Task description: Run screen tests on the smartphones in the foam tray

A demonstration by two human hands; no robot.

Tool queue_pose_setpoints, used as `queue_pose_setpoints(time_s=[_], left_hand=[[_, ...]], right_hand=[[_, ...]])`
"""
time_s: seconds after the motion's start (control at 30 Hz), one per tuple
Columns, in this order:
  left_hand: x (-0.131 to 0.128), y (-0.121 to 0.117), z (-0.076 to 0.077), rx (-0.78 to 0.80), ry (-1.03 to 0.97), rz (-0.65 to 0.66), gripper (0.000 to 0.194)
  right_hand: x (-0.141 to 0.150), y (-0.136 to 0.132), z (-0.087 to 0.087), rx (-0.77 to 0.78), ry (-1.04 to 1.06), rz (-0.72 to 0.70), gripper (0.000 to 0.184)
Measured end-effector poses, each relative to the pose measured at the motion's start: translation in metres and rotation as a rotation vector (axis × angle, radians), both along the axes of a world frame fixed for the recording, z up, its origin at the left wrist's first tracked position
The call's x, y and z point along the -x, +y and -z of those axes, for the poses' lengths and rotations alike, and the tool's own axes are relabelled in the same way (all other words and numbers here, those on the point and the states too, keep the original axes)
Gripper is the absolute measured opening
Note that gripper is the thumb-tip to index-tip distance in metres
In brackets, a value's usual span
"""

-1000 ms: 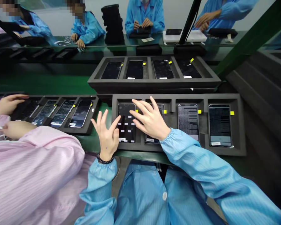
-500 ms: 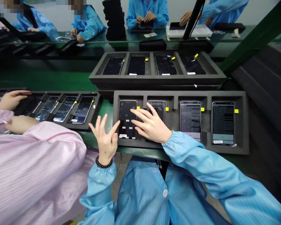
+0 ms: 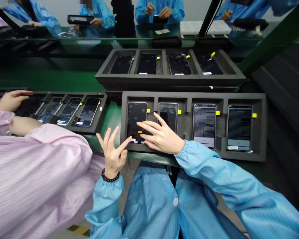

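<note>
A dark foam tray (image 3: 260,132) lies in front of me with several phones in its slots. My right hand (image 3: 159,136) is spread flat, its fingertips on the lower part of the leftmost phone (image 3: 136,116), partly covering the second phone (image 3: 168,114). My left hand (image 3: 112,153) hovers with fingers apart at the tray's near left corner, its index tip by that phone's bottom edge. Neither hand holds anything. Two more lit phones (image 3: 204,124) sit in the slots to the right.
A second tray of phones (image 3: 169,81) stands behind on the green belt (image 3: 45,79). At the left, a person in a pink sleeve (image 3: 40,166) handles another tray of phones (image 3: 69,111). Other people in blue coats sit across the line.
My right hand has slid down toward the leftmost phone's lower end and off most of the second phone. That phone's screen now shows fewer white marks. My left hand has drawn back slightly.
</note>
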State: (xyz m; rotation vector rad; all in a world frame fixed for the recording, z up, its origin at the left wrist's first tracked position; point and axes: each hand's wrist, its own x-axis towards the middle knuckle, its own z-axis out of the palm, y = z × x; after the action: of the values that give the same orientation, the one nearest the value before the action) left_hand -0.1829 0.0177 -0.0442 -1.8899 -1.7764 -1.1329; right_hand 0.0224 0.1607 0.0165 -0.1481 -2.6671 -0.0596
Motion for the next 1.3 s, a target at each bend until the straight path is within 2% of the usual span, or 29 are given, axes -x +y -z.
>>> queue_pose_setpoints(time_s=[0.13,0.23,0.63,0.83,0.93,1.07,1.2,1.3], left_hand=[[0.000,-0.010,0.004,-0.021,-0.059,-0.057,0.052],[-0.002,-0.014,0.005,-0.032,-0.094,-0.096,0.053],[-0.004,-0.020,0.000,-0.037,-0.160,-0.171,0.056],[-0.003,-0.020,0.001,-0.039,-0.175,-0.158,0.054],[-0.004,-0.019,0.000,-0.031,-0.183,-0.172,0.057],[-0.009,-0.014,-0.004,0.001,-0.201,-0.162,0.060],[-0.015,0.006,-0.009,0.022,-0.281,-0.168,0.061],[-0.015,0.028,-0.005,0.042,-0.516,-0.201,0.062]], right_hand=[[-0.007,-0.002,0.006,0.032,-0.062,-0.103,0.028],[-0.005,-0.004,0.007,0.048,-0.083,-0.107,0.028],[0.040,-0.016,0.012,0.035,-0.133,-0.144,0.034],[0.016,-0.013,0.002,0.034,-0.031,-0.086,0.029],[-0.001,-0.013,0.003,0.021,-0.050,-0.074,0.028],[-0.017,-0.012,-0.003,0.027,-0.013,-0.014,0.032],[-0.027,-0.001,-0.017,0.023,0.060,0.108,0.032],[-0.024,0.013,-0.026,0.019,0.071,0.244,0.030]])
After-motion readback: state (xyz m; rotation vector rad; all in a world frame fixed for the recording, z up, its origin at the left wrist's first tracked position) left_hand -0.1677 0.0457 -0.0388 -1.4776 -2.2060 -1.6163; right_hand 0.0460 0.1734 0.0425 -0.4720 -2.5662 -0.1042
